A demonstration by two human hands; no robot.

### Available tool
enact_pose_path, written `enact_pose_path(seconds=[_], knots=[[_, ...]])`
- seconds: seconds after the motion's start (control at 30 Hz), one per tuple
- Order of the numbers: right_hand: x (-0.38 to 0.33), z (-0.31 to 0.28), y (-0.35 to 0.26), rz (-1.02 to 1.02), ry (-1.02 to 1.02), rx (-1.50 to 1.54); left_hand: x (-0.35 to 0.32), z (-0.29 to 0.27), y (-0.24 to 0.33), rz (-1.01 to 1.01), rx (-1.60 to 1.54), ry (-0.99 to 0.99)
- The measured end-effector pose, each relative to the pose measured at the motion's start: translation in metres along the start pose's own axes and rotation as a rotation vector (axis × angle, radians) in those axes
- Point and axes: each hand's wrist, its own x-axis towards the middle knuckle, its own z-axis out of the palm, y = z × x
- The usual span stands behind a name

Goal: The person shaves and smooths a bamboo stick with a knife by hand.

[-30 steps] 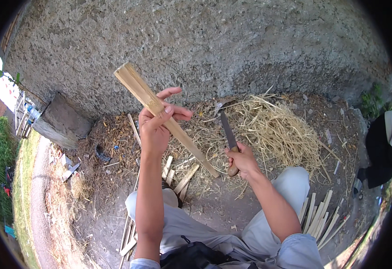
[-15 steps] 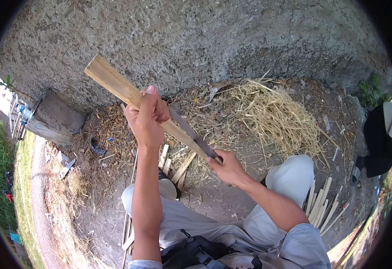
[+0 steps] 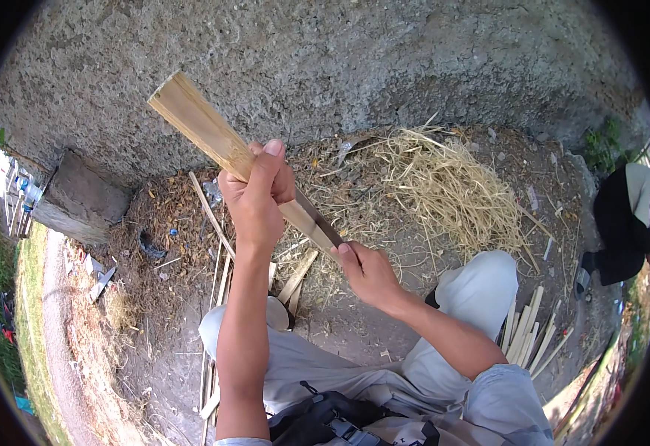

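Note:
My left hand [image 3: 256, 197] is closed round a flat split strip of bamboo or wood [image 3: 197, 123], its thumb lying along the upper side. The strip slants from the upper left down toward my right hand [image 3: 369, 276]. That hand is closed on the handle end of a long dark-bladed knife [image 3: 316, 215]. Its blade lies along the lower part of the strip, close to my left fingers; the tip is hidden behind my left hand. Whether my right fingers also touch the strip's lower end, I cannot tell.
A heap of pale shavings [image 3: 462, 197] lies before the rough wall [image 3: 325, 67]. Cut strips [image 3: 527, 331] lie beside my right knee, more strips [image 3: 297, 275] by my left foot. A block [image 3: 83, 197] stands at left; a person in dark clothing [image 3: 619, 223] sits at far right.
My right hand and the knife have moved slightly up and left along the strip, toward my left hand. The strip has tilted a little steeper, and my left hand has shifted slightly right.

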Motion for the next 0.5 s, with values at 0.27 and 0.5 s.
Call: enact_pose_path(seconds=[0.27, 0.5], knots=[[0.004, 0.018, 0.032, 0.183, 0.054, 0.038, 0.001, -0.003, -0.005, -0.112, -0.119, -0.135], [-0.001, 0.035, 0.024, 0.134, 0.129, 0.192, 0.003, -0.001, -0.003, -0.099, -0.084, -0.199]])
